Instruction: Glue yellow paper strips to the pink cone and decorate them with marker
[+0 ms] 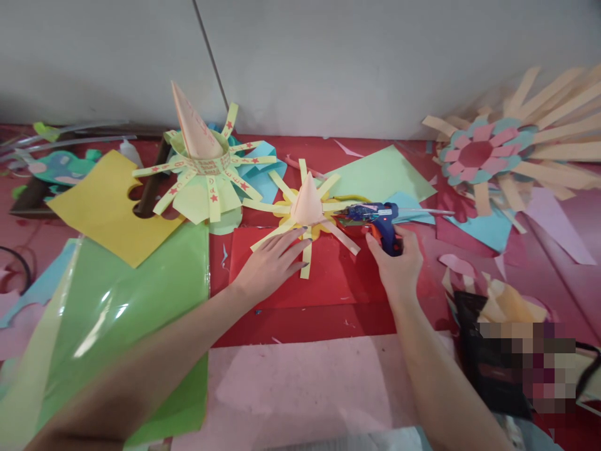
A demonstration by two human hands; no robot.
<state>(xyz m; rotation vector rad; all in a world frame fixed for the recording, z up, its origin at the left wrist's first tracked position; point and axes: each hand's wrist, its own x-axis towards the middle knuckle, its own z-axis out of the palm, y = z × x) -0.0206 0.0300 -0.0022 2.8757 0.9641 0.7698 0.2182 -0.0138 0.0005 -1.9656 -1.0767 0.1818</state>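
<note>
A blue hot glue gun (385, 228) is in my right hand (402, 260), its nozzle pointing left at a paper flower with yellow strips (306, 260). A clear glue stick (434, 212) sticks out of the gun's back, and a small red light glows on its side. On the flower's middle stands a pale peach paper cone (307, 202). My left hand (275, 260) lies with fingers stretched out over the flower's near strips, close to the cone's base. Beneath both hands is a red sheet (263, 300).
To the left stands a tall paper cone (195, 128) on a strip-edged paper ring. A yellow sheet (110, 200) overlaps green sheets in plastic (141, 319). A large paper flower (488, 147) is at the right, above a black bag (488, 357). A grey wall (352, 62) closes the back.
</note>
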